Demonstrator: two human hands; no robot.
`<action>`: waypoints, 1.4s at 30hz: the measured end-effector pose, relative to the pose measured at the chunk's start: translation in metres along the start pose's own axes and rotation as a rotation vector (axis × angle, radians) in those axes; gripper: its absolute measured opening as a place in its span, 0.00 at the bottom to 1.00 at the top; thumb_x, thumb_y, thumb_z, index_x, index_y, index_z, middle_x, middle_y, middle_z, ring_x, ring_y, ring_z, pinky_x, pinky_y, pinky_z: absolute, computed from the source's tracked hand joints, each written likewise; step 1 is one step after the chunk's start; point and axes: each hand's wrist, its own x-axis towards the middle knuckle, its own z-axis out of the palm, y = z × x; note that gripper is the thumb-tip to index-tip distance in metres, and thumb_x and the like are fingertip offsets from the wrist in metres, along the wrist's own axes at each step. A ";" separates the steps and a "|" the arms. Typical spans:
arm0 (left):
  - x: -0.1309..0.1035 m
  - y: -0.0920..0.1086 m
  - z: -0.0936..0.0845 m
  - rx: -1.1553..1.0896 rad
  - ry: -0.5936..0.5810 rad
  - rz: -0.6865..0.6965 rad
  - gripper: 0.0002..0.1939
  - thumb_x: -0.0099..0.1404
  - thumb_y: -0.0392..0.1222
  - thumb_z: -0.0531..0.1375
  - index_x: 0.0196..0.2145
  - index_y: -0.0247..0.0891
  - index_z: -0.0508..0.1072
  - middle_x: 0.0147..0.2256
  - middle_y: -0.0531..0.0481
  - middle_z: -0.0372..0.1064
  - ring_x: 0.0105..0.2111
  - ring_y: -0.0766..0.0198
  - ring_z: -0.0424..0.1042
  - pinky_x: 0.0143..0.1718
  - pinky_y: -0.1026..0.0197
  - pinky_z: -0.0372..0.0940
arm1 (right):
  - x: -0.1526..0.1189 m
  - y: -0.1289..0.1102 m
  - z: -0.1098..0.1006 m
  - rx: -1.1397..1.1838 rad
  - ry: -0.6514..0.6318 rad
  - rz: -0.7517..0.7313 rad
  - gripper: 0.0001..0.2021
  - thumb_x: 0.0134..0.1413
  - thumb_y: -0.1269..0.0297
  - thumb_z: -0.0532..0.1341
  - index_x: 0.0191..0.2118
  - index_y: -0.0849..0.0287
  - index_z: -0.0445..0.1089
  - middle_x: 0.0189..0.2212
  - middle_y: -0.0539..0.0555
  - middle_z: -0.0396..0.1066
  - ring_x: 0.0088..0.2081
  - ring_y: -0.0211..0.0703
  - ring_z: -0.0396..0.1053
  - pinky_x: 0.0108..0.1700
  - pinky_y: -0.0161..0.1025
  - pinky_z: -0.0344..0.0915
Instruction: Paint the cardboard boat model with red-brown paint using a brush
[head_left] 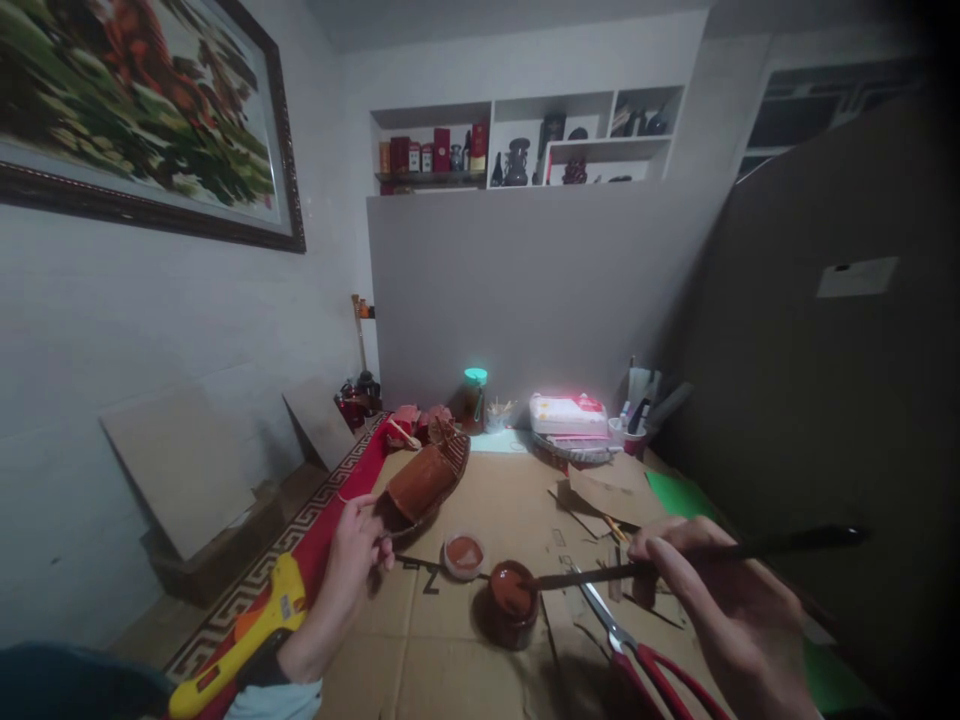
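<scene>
My right hand [720,600] is closed around a dark long-handled paintbrush [600,575]. The brush's tip dips into a small open jar of reddish-brown paint [512,605] on the cardboard. With my left hand [360,545] I grip the near end of a brown model boat [424,485], which has a rounded canopy and a slatted far end. Between the boat and the jar lies the upturned jar lid [464,554], with brown paint inside. Red-handled scissors [630,640] rest open just left of my right hand.
A yellow glue gun [255,630] lies beside my left forearm. Cardboard scraps [600,495] are on the right, near a green sheet [679,497]. Farther back stand a teal-lidded bottle [475,400], a cup of sticks [500,415] and a white-and-pink package [568,414].
</scene>
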 end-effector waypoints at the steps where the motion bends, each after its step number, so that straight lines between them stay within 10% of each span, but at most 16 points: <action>1: -0.001 0.001 0.000 -0.022 -0.002 -0.020 0.24 0.47 0.45 0.63 0.41 0.41 0.61 0.20 0.62 0.63 0.15 0.66 0.64 0.14 0.65 0.59 | 0.000 0.000 0.000 -0.001 0.000 0.003 0.14 0.60 0.54 0.67 0.28 0.56 0.72 0.30 0.51 0.69 0.28 0.39 0.70 0.29 0.33 0.66; 18: -0.008 0.006 0.002 -0.120 -0.064 -0.134 0.21 0.41 0.48 0.70 0.30 0.35 0.70 0.22 0.56 0.66 0.18 0.71 0.62 0.16 0.66 0.57 | -0.001 0.001 -0.001 0.012 -0.020 -0.013 0.14 0.61 0.55 0.67 0.29 0.57 0.72 0.30 0.52 0.68 0.28 0.39 0.70 0.28 0.33 0.66; 27: -0.005 0.002 -0.001 -0.082 -0.045 -0.135 0.09 0.55 0.35 0.61 0.33 0.39 0.64 0.23 0.59 0.65 0.19 0.70 0.65 0.19 0.66 0.61 | 0.004 0.013 -0.008 -0.002 -0.054 -0.126 0.10 0.65 0.61 0.64 0.32 0.57 0.71 0.32 0.50 0.70 0.24 0.35 0.71 0.29 0.32 0.69; 42: -0.012 0.008 0.004 0.044 -0.050 -0.068 0.25 0.43 0.44 0.63 0.39 0.42 0.59 0.20 0.62 0.65 0.16 0.67 0.64 0.15 0.65 0.62 | -0.002 0.023 0.009 0.005 -0.216 -0.040 0.13 0.65 0.61 0.64 0.29 0.59 0.68 0.27 0.51 0.69 0.22 0.36 0.69 0.23 0.32 0.68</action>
